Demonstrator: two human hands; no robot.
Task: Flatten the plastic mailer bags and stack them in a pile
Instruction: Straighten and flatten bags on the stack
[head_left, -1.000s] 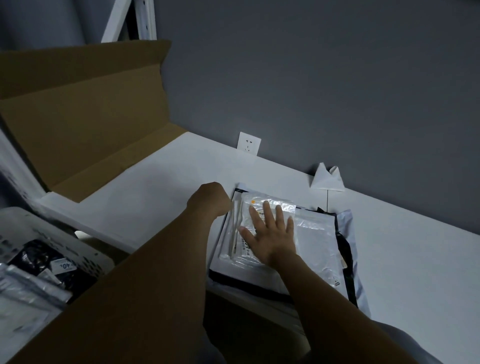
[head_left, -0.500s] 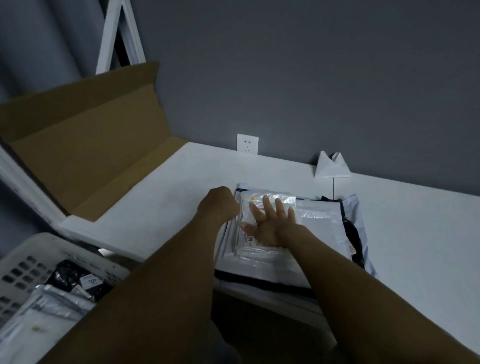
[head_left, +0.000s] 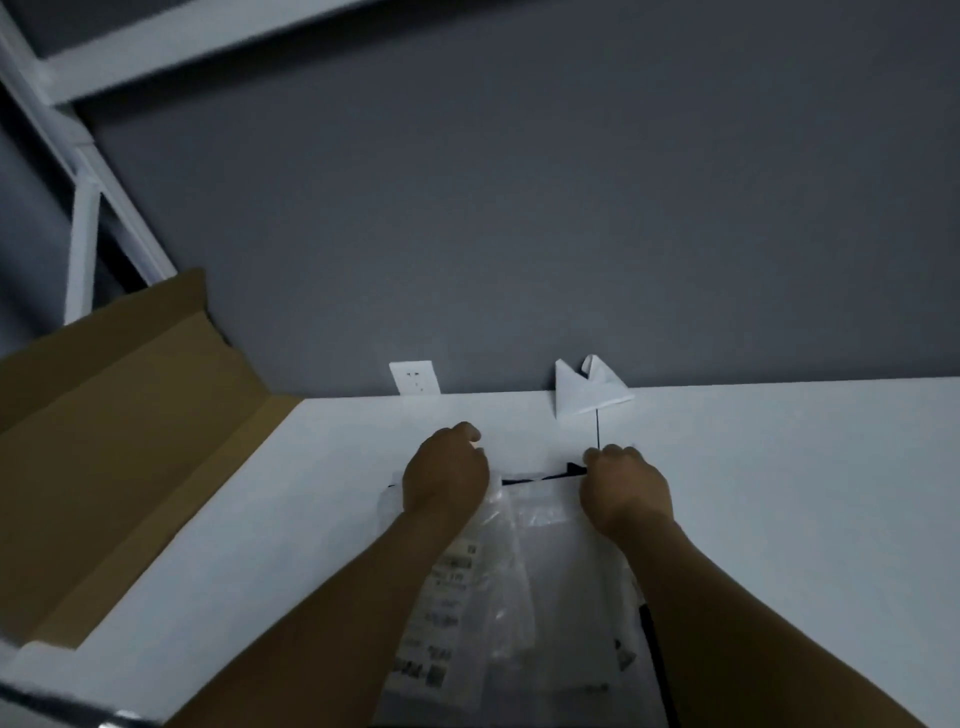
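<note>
A pile of flat plastic mailer bags (head_left: 524, 587) lies on the white table (head_left: 779, 493) between my forearms. The top bags are clear with printed labels; a black edge of a lower bag (head_left: 540, 477) shows at the far end. My left hand (head_left: 445, 475) is curled over the pile's far left corner. My right hand (head_left: 626, 488) is curled over the far right corner. Both sets of fingers are closed at the pile's far edge; whether they pinch the plastic is hidden by the hands.
An open cardboard box (head_left: 104, 441) lies at the left end of the table. A wall socket (head_left: 414, 378) and a folded white paper (head_left: 587, 387) sit at the grey wall. A white shelf frame (head_left: 88, 208) stands at the upper left.
My right hand left its flat press on the top bag and curled at the pile's far right corner. The left fist moved to the far left corner. The view tilted up; the basket left view.
</note>
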